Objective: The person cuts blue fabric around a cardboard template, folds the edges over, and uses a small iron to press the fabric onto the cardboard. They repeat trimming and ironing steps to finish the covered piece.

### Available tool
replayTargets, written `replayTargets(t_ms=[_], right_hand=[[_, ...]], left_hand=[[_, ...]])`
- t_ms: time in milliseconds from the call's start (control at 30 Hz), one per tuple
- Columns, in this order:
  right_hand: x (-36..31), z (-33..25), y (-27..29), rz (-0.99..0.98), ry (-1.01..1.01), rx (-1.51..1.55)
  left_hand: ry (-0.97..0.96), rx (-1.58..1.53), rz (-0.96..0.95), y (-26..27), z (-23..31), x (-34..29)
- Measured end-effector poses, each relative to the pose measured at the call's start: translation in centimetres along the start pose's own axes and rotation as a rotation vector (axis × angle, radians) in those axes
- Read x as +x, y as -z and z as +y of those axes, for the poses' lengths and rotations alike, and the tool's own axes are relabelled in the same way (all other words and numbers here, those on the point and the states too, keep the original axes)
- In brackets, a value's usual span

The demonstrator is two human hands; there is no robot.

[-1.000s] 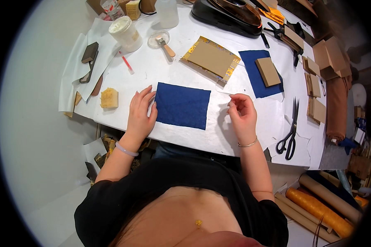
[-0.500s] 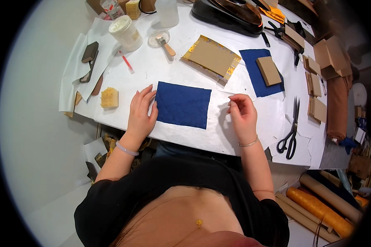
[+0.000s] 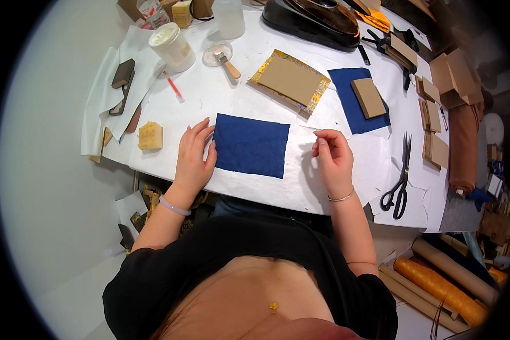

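Note:
A rectangular piece of dark blue cloth [image 3: 251,145] lies flat on the white-covered table in front of me. My left hand [image 3: 195,150] rests at its left edge, fingers stretched out and slightly spread, the thumb beside the cloth. To the right of the cloth and apart from it is my right hand [image 3: 334,156]. Its fingers are curled in loosely toward the thumb, and nothing shows between them. Beyond the cloth lies a beige board [image 3: 292,85] on yellow patterned fabric. A second blue cloth [image 3: 345,93] carries a beige block [image 3: 368,97] at the right.
Black scissors [image 3: 400,190] lie right of my right hand. A yellow sponge [image 3: 151,136] sits left of my left hand. Farther off are a white tub [image 3: 173,48], a wooden-handled brush [image 3: 228,65] on a round lid, a red stick [image 3: 174,88] and a black appliance [image 3: 311,25]. Small boards [image 3: 435,150] line the right edge.

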State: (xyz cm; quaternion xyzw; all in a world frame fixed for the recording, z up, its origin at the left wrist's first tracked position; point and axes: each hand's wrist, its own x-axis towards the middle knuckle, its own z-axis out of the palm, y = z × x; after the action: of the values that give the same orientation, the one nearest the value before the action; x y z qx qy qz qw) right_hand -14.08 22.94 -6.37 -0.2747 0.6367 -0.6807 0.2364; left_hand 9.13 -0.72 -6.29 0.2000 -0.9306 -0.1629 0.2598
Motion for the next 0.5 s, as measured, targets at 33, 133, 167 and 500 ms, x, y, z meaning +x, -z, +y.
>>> replayTargets(t_ms=[33, 133, 167, 500], right_hand=[[0.02, -0.05, -0.07, 0.008, 0.003, -0.007], [0.12, -0.01, -0.12, 0.029, 0.027, -0.041], [0.17, 0.17, -0.05, 0.034, 0.045, -0.061], [0.19, -0.03, -0.18, 0.054, 0.059, -0.08]], left_hand=[[0.0, -0.002, 0.001, 0.01, 0.03, 0.02], [-0.003, 0.0, 0.002, 0.05, 0.05, 0.07], [-0.004, 0.0, 0.002, 0.05, 0.06, 0.08], [-0.003, 0.002, 0.003, 0.05, 0.05, 0.03]])
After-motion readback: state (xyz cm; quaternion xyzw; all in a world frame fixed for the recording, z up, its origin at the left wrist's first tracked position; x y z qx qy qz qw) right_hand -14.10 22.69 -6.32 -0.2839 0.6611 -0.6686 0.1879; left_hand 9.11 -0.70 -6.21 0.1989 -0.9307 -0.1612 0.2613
